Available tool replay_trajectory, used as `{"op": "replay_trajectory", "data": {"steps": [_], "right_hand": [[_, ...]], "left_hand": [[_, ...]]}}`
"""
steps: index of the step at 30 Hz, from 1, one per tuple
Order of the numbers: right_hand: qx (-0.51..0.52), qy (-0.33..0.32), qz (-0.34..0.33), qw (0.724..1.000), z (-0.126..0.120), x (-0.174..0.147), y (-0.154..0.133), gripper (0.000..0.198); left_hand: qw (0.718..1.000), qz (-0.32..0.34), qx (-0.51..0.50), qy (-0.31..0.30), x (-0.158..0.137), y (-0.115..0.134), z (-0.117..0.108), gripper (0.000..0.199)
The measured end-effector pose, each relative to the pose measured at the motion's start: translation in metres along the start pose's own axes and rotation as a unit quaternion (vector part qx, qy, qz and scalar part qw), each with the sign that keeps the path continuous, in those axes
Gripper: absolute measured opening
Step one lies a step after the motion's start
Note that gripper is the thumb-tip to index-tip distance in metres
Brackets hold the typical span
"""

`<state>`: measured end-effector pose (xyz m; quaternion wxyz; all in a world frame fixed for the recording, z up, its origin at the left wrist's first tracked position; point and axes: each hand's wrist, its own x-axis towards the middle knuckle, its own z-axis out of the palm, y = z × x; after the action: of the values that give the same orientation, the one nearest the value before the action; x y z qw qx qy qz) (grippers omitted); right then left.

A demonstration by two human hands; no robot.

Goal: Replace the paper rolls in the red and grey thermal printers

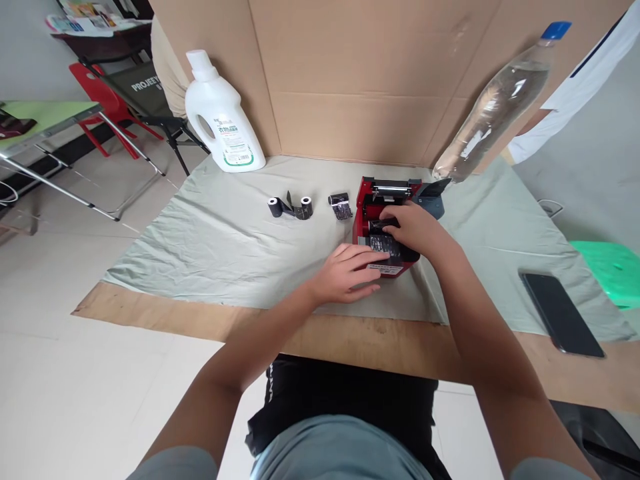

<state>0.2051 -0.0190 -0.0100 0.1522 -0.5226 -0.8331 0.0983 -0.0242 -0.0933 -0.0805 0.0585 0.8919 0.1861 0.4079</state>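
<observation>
A red and black box-shaped device (361,230), which looks like a small label printer, stands on the cloth with its top open. My right hand (415,228) reaches into it from the right, thumb and fingers closed around the end of a black ribbon roll (376,227). Shiny black film (384,247) lies across the front of the opening. My left hand (347,272) rests at the device's front left corner, fingers stretched out, the fingertips touching the film. Left of the device lie a small film-wrapped black roll (341,206) and a partly unwound black ribbon on two cores (291,208).
A white detergent jug (225,120) stands at the back left, before a cardboard wall (350,80). At the back right a large clear bottle (495,113) with a blue cap leans outward. A phone (561,313) lies at the right edge of the cloth-covered table (200,253).
</observation>
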Motion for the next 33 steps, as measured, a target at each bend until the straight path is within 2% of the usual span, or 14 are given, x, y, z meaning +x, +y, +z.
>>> {"op": "replay_trajectory", "data": {"steps": [4,9,11,13,15,17,19,21,25,29,31,33], "right_hand": [[-0.027,-0.076,0.014,0.997,0.003,0.013,-0.002,0.019],[-0.108,-0.151,0.064,0.981,-0.003,0.020,-0.019,0.026],[-0.093,-0.159,0.070,0.980,-0.014,0.015,-0.023,0.030],[-0.029,-0.146,0.050,0.988,-0.032,0.004,-0.024,0.028],[0.057,-0.084,0.023,0.995,-0.052,-0.008,-0.024,0.027],[0.113,0.059,0.006,0.992,-0.066,-0.015,-0.022,0.030],[0.124,0.201,-0.003,0.972,-0.068,-0.015,-0.018,0.027],[0.119,0.253,-0.006,0.960,-0.060,-0.007,-0.012,0.027],[0.129,0.214,0.012,0.968,-0.037,0.012,-0.001,0.025],[0.169,0.205,0.046,0.963,-0.036,0.010,0.003,0.020],[0.186,0.150,0.063,0.969,-0.041,0.004,0.004,0.023],[0.176,0.051,0.072,0.980,-0.043,-0.002,0.006,0.023]], "left_hand": [[1.000,0.023,0.002,-0.001,0.000,-0.001,0.003,0.012],[0.999,0.001,0.047,-0.018,-0.001,0.001,0.001,0.033],[0.998,0.009,0.060,-0.008,-0.001,0.003,0.000,0.037],[0.998,0.017,0.066,0.003,0.000,0.004,-0.001,0.038],[0.997,0.021,0.070,0.008,0.000,0.004,-0.001,0.039],[0.997,0.024,0.069,0.009,0.000,0.006,-0.001,0.040],[0.997,0.028,0.069,0.006,0.001,0.007,0.000,0.040],[0.997,0.028,0.075,0.007,0.001,0.008,0.002,0.039],[0.995,0.037,0.086,0.022,0.003,0.010,0.003,0.040],[0.995,0.046,0.079,0.035,0.008,0.013,0.002,0.049],[0.995,0.046,0.083,0.040,0.009,0.014,0.002,0.049],[0.995,0.044,0.086,0.038,0.008,0.014,0.004,0.049]]}}
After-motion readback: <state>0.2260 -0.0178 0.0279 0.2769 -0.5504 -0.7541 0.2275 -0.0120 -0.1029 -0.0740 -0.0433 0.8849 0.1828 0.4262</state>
